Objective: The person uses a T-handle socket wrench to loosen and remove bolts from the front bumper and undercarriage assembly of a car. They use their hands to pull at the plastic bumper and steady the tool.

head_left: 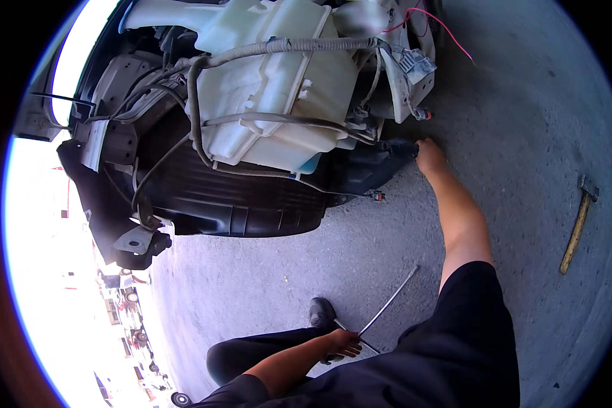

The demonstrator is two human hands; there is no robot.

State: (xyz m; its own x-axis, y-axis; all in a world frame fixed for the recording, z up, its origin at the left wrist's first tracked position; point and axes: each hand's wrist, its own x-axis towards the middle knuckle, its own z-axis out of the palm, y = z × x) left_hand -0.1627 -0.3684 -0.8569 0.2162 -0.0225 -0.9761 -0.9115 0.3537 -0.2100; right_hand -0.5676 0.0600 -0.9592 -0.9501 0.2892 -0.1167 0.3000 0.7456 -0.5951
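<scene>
My right hand [430, 158] reaches forward and pinches the outer tip of a black plastic wheel arch liner [238, 200]. Above the liner sits a large whitish plastic washer fluid tank [272, 95], with a grey corrugated wiring harness [279, 46] running across it. Down by my knee, my left hand [345, 343] hangs with its fingers loosely stretched. It overlaps the middle of a metal cross wrench [394, 294] in the picture; whether it touches the wrench I cannot tell.
A hammer [578, 228] with a wooden handle lies on the concrete floor [251, 279] at the right. A loose connector [377, 196] hangs below the liner, and a red wire [449, 30] sticks out at the top. My shoe [321, 313] stands near the wrench.
</scene>
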